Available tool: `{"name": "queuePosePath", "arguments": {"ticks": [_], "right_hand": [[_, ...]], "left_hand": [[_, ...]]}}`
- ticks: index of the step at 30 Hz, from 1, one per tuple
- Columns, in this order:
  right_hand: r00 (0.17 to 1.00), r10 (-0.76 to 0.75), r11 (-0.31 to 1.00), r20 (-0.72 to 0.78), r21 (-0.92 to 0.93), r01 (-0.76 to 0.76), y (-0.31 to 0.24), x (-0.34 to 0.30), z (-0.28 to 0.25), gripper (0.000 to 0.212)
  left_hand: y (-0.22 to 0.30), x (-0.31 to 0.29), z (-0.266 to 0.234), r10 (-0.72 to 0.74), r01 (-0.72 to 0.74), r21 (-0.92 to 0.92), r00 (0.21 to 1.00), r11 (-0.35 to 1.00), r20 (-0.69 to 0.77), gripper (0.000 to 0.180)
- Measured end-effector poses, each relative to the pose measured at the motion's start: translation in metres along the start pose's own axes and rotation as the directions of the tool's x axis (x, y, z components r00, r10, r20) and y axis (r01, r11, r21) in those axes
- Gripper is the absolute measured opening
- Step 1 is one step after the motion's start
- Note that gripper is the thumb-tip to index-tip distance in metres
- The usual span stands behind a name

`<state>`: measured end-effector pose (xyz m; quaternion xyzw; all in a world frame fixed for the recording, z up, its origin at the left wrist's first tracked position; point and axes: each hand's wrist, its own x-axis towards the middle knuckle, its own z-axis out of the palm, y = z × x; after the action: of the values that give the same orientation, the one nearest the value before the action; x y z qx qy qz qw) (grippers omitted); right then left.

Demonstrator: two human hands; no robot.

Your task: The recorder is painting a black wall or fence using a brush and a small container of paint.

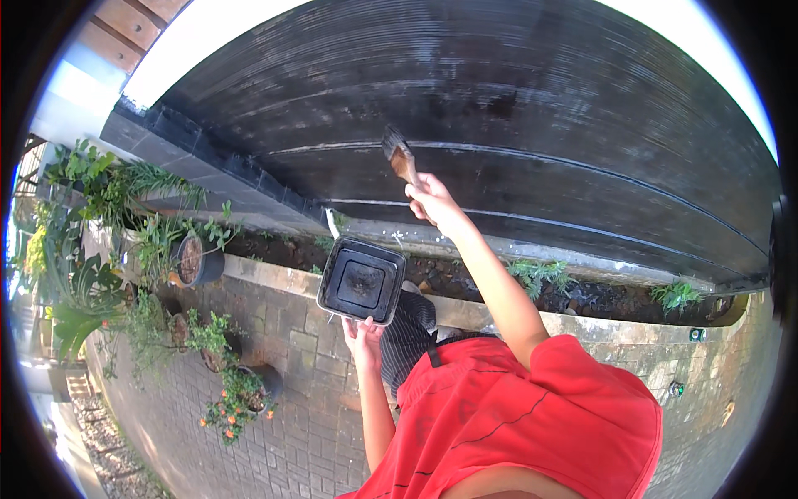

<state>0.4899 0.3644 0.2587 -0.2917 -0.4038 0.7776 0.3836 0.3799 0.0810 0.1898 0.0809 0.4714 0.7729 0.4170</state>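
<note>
My right hand (430, 200) is closed round the handle of a paintbrush (401, 158), whose dark bristles point up and left at the black wall (515, 108). Whether the bristle tips touch the wall I cannot tell. Lower and to the left, my left hand (363, 334) grips the near edge of a square black tub (331, 287). Its inside is dark, with a smeared patch on the bottom. Pale streaks and thin light lines run across the wall's dark surface.
A narrow soil bed with a low kerb (465, 312) and small ferns (540, 279) runs along the wall's foot. Potted plants (199, 259) stand on the left, one pot with orange flowers (235, 407). Paving bricks (307, 416) cover the ground; small green-and-dark objects (677, 388) lie at right.
</note>
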Motion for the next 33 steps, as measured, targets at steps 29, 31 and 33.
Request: {"name": "queuePosePath", "arguments": {"ticks": [29, 31, 33], "right_hand": [[0.796, -0.033, 0.995, -0.605, 0.059, 0.086, -0.044, -0.088, -0.119, 0.028], [0.738, -0.096, 0.992, -0.668, -0.005, 0.124, -0.063, -0.114, -0.14, 0.029], [0.688, -0.139, 0.988, -0.712, -0.052, 0.145, -0.082, -0.128, -0.163, 0.031]], "left_hand": [[0.012, -0.017, -0.031, 0.104, -0.108, -0.013, 0.982, 0.994, -0.16, 0.071], [0.008, -0.009, -0.03, 0.069, -0.072, -0.018, 0.988, 0.997, -0.136, 0.076], [0.003, -0.003, -0.024, 0.05, -0.056, -0.037, 0.986, 0.998, -0.16, 0.078]]}}
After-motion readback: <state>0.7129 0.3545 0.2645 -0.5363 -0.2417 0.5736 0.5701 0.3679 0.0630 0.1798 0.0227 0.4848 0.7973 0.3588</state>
